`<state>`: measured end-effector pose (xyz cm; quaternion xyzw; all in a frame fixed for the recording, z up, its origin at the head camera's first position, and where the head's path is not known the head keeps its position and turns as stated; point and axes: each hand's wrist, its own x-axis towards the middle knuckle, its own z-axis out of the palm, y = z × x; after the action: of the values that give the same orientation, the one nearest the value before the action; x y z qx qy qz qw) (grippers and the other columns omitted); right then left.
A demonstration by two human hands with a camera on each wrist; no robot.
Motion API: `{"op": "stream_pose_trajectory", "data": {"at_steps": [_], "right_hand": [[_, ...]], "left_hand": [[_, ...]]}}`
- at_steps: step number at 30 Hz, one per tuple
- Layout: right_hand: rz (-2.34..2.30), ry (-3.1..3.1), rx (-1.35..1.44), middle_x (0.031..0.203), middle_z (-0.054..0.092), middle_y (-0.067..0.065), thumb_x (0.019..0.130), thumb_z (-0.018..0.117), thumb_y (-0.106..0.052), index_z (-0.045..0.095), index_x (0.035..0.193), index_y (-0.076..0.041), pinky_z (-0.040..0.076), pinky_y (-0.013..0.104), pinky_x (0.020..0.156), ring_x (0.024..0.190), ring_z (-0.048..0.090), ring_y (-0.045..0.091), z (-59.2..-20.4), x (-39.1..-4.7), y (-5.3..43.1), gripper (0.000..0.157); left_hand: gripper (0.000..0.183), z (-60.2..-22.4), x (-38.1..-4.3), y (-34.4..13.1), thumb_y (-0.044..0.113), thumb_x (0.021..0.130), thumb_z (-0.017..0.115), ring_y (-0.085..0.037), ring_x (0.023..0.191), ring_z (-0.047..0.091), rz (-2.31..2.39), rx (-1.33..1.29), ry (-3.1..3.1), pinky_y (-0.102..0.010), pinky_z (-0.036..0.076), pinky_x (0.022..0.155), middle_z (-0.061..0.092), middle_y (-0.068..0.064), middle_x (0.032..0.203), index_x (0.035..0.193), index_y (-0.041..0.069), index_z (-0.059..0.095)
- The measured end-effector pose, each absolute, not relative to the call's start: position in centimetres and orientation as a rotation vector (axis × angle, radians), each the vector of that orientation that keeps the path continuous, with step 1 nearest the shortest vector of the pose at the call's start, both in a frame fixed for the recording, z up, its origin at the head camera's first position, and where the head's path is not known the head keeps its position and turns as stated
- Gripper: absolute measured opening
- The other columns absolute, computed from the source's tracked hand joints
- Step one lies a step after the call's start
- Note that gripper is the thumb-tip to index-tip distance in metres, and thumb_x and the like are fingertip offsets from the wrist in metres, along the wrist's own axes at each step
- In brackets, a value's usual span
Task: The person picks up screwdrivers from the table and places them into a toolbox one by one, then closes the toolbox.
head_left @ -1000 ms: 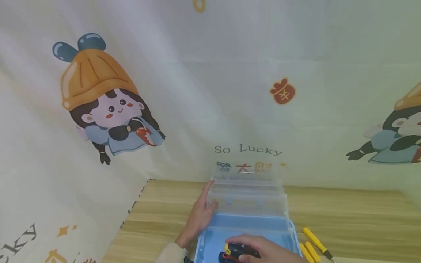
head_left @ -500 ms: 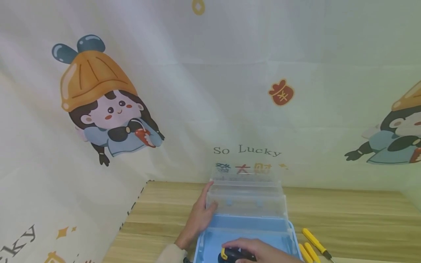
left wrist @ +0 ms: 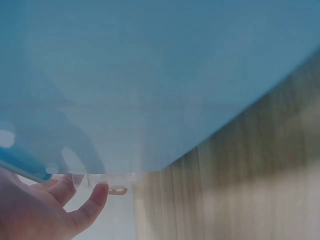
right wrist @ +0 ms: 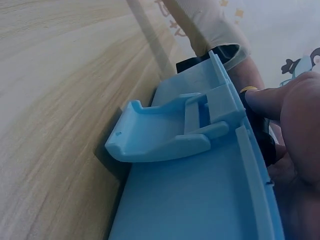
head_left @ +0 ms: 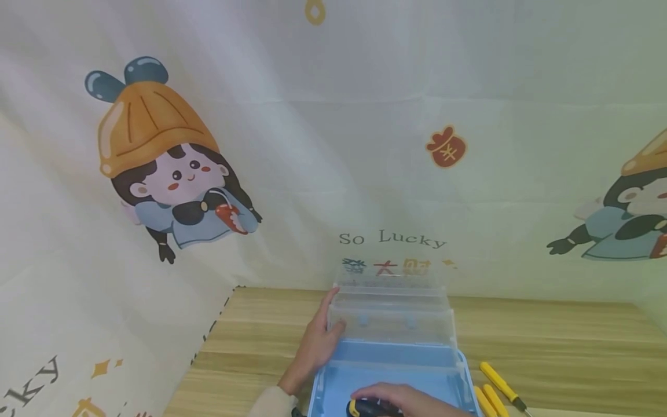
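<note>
A: Nearest, your right hand [head_left: 406, 398] has its fingers wrapped round the black-and-yellow tool [head_left: 369, 408], just inside the blue box [head_left: 333, 385].

B: And your right wrist view catches the front latch [right wrist: 162, 132] sticking out, which the head view misses!

A: Yellow-handled tools [head_left: 497, 376] lie just beside the right rim; beyond them, your wooden tabletop [head_left: 563, 347] runs on rightward.

B: Further off, your left hand [head_left: 315, 344] pinches the left edge of the clear lid [head_left: 393, 325], with the printed curtain [head_left: 354, 145] behind.
</note>
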<state>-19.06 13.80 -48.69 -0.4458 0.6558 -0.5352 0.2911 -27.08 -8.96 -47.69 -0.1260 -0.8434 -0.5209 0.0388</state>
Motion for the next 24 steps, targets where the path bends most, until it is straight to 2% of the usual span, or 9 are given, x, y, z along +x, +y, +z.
{"op": "stream_pose_trajectory", "data": {"at_steps": [4,7,14,24], "right_hand": [[-1.434,1.740,-1.168,0.142,0.054,0.008,0.099,0.059,-0.017,0.039,0.150,-0.007,0.047,0.027,0.103,0.124,0.055,0.013,-49.0,-19.1,13.8,0.055],[-1.513,1.700,-1.045,0.138,0.057,0.012,0.098,0.061,-0.019,0.043,0.147,-0.004,0.044,0.024,0.104,0.121,0.057,0.013,-48.0,-18.3,13.6,0.054],[-1.507,1.730,-0.993,0.135,0.059,0.013,0.100,0.056,-0.018,0.044,0.146,-0.004,0.046,0.022,0.101,0.118,0.059,0.010,-47.8,-17.9,13.6,0.049],[-1.445,1.792,-1.029,0.135,0.058,0.001,0.106,0.042,-0.026,0.044,0.148,-0.011,0.049,0.026,0.096,0.118,0.058,0.011,-49.6,-19.0,14.0,0.044]], "left_hand": [[0.065,-47.7,-27.1,-8.9,0.019,0.098,0.053,-0.038,0.141,0.039,-1.601,-0.382,-2.587,-0.066,0.032,0.110,0.037,-0.006,0.158,0.155,0.036,0.027],[0.065,-47.7,-27.1,-8.9,0.018,0.099,0.053,-0.038,0.141,0.039,-1.604,-0.389,-2.584,-0.066,0.032,0.110,0.036,-0.007,0.158,0.156,0.034,0.026],[0.066,-47.9,-27.1,-8.9,0.019,0.100,0.052,-0.037,0.141,0.039,-1.619,-0.396,-2.588,-0.066,0.034,0.109,0.036,-0.004,0.159,0.154,0.044,0.024],[0.066,-47.9,-27.0,-9.0,0.021,0.100,0.052,-0.037,0.140,0.041,-1.632,-0.401,-2.581,-0.065,0.035,0.109,0.037,-0.005,0.158,0.153,0.046,0.023]]}}
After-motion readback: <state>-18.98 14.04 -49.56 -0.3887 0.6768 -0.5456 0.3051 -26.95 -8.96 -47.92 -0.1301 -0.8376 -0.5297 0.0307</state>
